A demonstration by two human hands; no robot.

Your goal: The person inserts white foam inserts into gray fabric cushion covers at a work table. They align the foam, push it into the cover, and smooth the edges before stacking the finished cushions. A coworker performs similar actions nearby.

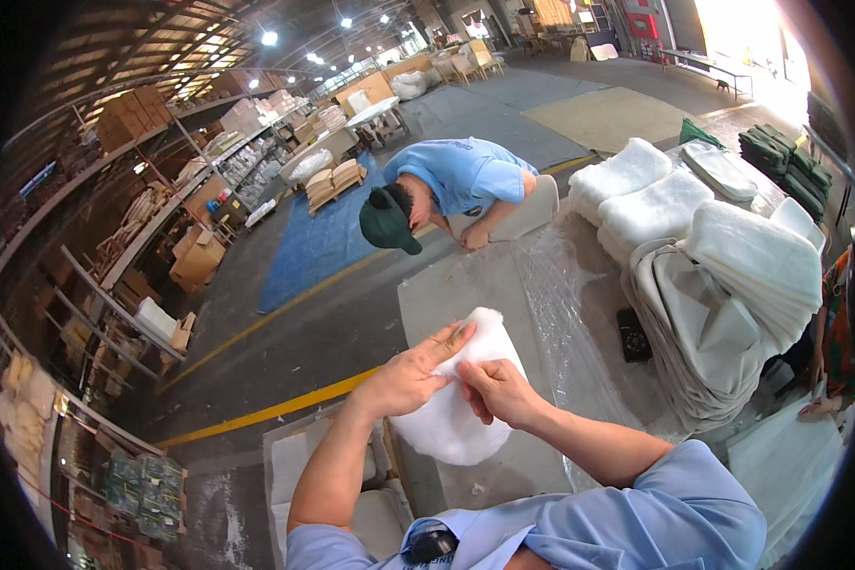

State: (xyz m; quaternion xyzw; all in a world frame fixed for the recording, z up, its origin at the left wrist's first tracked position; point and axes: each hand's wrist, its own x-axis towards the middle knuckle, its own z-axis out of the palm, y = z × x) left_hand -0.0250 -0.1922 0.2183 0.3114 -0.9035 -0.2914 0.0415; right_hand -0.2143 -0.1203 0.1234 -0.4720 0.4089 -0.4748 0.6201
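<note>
Head view: one white padding piece (456, 432) is held over one grey table (437, 299). Left hand (410, 376) and right hand (503, 391), both closed, grip its upper part. One co-worker (465, 176) leans opposite.

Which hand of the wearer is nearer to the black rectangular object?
Right. The right hand, on the white padding, is left of the black rectangular object and closer to the wearer; the left hand, also on the padding, is farther left.
</note>
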